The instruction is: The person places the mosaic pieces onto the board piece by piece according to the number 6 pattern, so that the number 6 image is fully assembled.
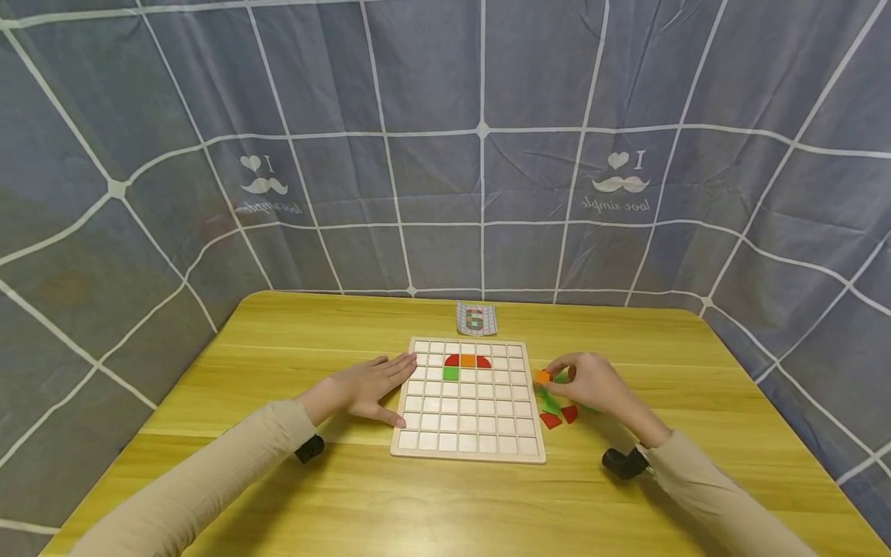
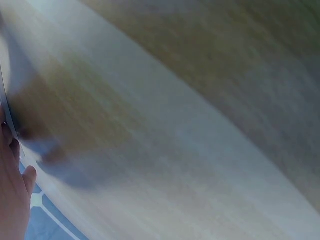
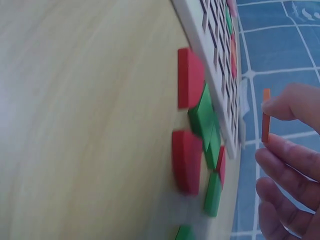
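A pale wooden grid board [image 1: 469, 425] lies flat on the table. Near its top sit a red quarter-round tile [image 1: 452, 360], an orange square tile [image 1: 469, 360], another red quarter-round tile [image 1: 483, 362] and a green square tile [image 1: 451, 374]. My left hand [image 1: 372, 387] touches the board's left edge with fingers spread and straight. Beside the right edge, my right hand [image 1: 592, 383] pinches a second orange square tile [image 3: 266, 115] between thumb and fingertips, raised off the table. Below it lie loose red tiles [image 3: 187, 162] and green tiles [image 3: 202, 117], partly hidden by the hand in the head view.
A small printed pattern card [image 1: 476, 319] lies beyond the board's far edge. The wooden table [image 1: 334, 495] stretches around it. A grey curtain [image 1: 431, 178] with white grid lines hangs behind. Black wrist straps [image 1: 624, 463] show under both sleeves.
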Demonstrator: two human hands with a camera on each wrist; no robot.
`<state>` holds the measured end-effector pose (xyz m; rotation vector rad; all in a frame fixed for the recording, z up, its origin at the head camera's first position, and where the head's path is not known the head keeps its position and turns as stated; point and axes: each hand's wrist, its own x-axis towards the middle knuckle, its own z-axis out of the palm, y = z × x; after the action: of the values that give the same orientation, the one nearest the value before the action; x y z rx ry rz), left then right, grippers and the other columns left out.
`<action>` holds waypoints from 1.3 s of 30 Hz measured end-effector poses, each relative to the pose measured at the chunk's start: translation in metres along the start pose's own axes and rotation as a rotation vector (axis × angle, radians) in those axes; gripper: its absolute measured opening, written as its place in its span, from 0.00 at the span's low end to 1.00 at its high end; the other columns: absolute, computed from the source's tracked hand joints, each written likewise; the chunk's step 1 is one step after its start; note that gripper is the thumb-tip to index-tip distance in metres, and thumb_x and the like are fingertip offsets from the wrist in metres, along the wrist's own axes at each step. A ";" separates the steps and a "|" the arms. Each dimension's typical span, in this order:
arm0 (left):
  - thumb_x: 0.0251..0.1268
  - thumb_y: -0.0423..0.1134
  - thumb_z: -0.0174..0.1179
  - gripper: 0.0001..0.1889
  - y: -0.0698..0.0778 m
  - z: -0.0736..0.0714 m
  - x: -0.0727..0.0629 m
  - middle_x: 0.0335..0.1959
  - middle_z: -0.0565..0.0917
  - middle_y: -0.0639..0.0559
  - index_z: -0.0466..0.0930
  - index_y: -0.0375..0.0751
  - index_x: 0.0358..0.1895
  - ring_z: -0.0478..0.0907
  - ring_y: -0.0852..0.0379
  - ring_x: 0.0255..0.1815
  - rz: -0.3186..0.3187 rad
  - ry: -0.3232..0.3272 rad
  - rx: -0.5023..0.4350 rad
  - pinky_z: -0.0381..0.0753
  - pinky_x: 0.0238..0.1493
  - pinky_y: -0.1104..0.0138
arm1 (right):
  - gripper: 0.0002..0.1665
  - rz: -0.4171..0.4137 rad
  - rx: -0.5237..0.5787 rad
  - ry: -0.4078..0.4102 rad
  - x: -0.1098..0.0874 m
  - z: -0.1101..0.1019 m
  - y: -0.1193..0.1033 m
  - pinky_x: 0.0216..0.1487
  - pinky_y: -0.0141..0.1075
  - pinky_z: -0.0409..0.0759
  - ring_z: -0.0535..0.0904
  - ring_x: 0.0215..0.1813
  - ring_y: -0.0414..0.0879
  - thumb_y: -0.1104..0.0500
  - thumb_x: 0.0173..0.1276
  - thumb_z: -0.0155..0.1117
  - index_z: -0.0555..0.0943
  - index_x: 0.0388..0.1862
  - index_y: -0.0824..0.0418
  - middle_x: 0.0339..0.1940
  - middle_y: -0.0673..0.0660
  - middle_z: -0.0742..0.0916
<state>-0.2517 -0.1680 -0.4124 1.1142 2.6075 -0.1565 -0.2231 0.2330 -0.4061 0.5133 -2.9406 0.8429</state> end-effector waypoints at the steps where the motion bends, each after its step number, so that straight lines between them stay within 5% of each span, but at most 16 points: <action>1: 0.59 0.74 0.47 0.56 -0.001 0.001 0.000 0.80 0.39 0.43 0.38 0.38 0.78 0.39 0.48 0.80 0.001 0.001 -0.001 0.46 0.79 0.53 | 0.14 -0.001 0.005 0.005 0.001 0.001 -0.002 0.18 0.29 0.62 0.67 0.19 0.39 0.51 0.56 0.73 0.87 0.39 0.57 0.23 0.48 0.84; 9: 0.58 0.74 0.47 0.56 -0.003 0.002 0.000 0.80 0.39 0.43 0.38 0.38 0.77 0.39 0.47 0.80 0.003 0.006 -0.003 0.46 0.79 0.52 | 0.15 0.017 0.042 -0.004 0.012 0.009 -0.020 0.17 0.30 0.65 0.69 0.19 0.40 0.52 0.55 0.72 0.87 0.39 0.58 0.18 0.49 0.82; 16: 0.59 0.74 0.48 0.56 -0.002 0.001 0.001 0.80 0.39 0.44 0.38 0.39 0.78 0.39 0.49 0.80 -0.010 0.007 0.013 0.46 0.79 0.53 | 0.14 -0.015 0.063 -0.009 0.018 0.015 -0.029 0.20 0.30 0.69 0.73 0.23 0.38 0.52 0.55 0.72 0.87 0.38 0.58 0.33 0.52 0.88; 25: 0.58 0.74 0.48 0.56 -0.001 0.001 0.001 0.80 0.39 0.44 0.38 0.39 0.78 0.39 0.49 0.80 -0.015 0.001 0.011 0.46 0.79 0.54 | 0.13 -0.043 0.091 -0.023 0.026 0.024 -0.043 0.16 0.29 0.62 0.67 0.16 0.39 0.52 0.55 0.73 0.88 0.37 0.57 0.30 0.51 0.88; 39: 0.57 0.75 0.48 0.57 -0.001 0.001 0.001 0.80 0.39 0.44 0.38 0.39 0.78 0.39 0.49 0.80 -0.014 -0.002 0.003 0.46 0.79 0.54 | 0.13 -0.069 0.083 -0.058 0.038 0.041 -0.065 0.19 0.30 0.66 0.70 0.19 0.39 0.51 0.53 0.73 0.88 0.37 0.54 0.33 0.48 0.88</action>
<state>-0.2532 -0.1684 -0.4136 1.0960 2.6149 -0.1651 -0.2360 0.1479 -0.4027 0.6507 -2.9298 0.9616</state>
